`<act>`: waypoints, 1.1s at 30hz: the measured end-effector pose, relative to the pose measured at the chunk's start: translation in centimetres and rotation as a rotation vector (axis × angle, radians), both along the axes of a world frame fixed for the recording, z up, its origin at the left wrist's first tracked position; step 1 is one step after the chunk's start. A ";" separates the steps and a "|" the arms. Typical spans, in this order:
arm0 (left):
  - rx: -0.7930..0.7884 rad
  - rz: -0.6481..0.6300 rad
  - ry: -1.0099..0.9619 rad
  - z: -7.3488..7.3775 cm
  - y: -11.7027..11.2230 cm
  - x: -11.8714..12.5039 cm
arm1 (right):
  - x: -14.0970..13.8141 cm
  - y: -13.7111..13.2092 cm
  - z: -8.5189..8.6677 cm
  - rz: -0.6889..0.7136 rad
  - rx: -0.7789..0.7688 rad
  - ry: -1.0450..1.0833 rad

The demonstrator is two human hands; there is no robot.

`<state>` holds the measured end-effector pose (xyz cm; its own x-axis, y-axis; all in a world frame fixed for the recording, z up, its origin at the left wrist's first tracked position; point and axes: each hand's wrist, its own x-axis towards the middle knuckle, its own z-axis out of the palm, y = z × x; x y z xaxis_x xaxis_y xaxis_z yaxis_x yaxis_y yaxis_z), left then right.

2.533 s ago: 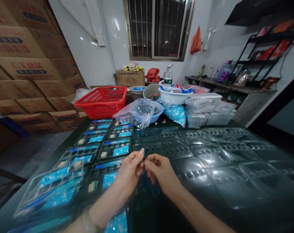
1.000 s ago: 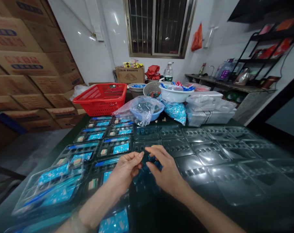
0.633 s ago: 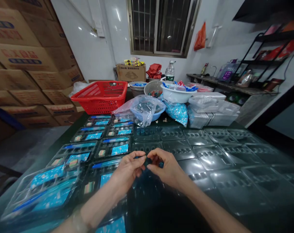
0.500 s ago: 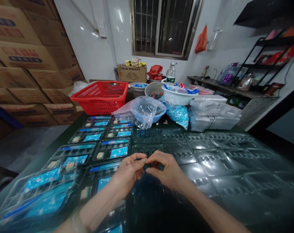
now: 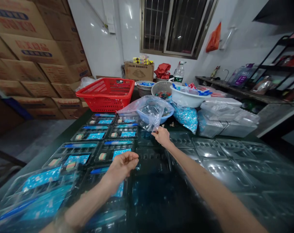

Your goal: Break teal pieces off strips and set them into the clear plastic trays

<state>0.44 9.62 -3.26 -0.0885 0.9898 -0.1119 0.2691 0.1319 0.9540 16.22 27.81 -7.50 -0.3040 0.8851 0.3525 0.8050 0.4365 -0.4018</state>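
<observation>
My left hand (image 5: 124,164) hovers over the trays at centre left, thumb and fingertips pressed together. What they hold, if anything, is too small to make out. Farther forward, my right hand (image 5: 162,136) has its fingers curled at the lower edge of a clear plastic bag (image 5: 153,111), which drapes over a blue basin (image 5: 167,119). Whether those fingers grip the bag or something small is unclear. Near my left hand, a clear tray (image 5: 102,157) contains a blue pen (image 5: 119,142), a striped eraser (image 5: 102,156) and a blue patterned packet (image 5: 121,152).
Rows of clear trays (image 5: 219,168) cover the table's right side. Behind them stand a red basket (image 5: 108,94), a white basin (image 5: 187,98) of blue items, a bag of blue packets (image 5: 185,118) and stacked clear boxes (image 5: 210,124). Cartons (image 5: 32,48) line the left wall.
My hands were together over the middle of the table. The right has moved forward to the bag's edge, while the left stays back and apart from it. The view has shifted slightly.
</observation>
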 end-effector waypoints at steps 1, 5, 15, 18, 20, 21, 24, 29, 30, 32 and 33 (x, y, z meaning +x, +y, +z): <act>0.077 -0.018 0.157 -0.1 0.6 -0.3 | -0.2 0.2 -0.1 0.008 0.000 -0.035; 0.336 -0.051 0.657 -0.2 4.8 -1.6 | -0.3 0.8 -0.4 0.060 0.003 -0.168; 0.395 -0.210 1.122 -1.8 14.4 0.3 | -0.7 0.5 1.0 0.200 0.029 -0.434; 0.369 -0.269 1.219 -2.3 15.8 0.7 | -0.9 0.3 1.4 0.215 0.030 -0.488; 0.363 -0.312 1.258 -2.4 16.4 0.6 | -0.9 0.5 1.4 0.212 0.029 -0.512; 0.365 -0.337 1.270 -2.3 16.7 0.5 | -0.9 0.7 1.2 0.212 0.029 -0.520; 0.380 -0.421 1.284 -1.9 17.1 0.0 | -0.9 1.4 0.8 0.213 0.027 -0.534; 0.406 -0.498 1.277 -2.1 17.4 -0.3 | -0.8 1.3 0.8 0.223 0.027 -0.529; 0.407 -0.499 1.274 -2.2 17.3 -0.3 | -0.8 1.1 0.9 0.226 0.031 -0.526; 0.404 -0.494 1.268 -2.4 17.1 -0.1 | -0.9 0.5 1.3 0.231 0.040 -0.518; 0.403 -0.489 1.263 -2.3 16.9 0.1 | -0.9 0.1 1.5 0.235 0.044 -0.516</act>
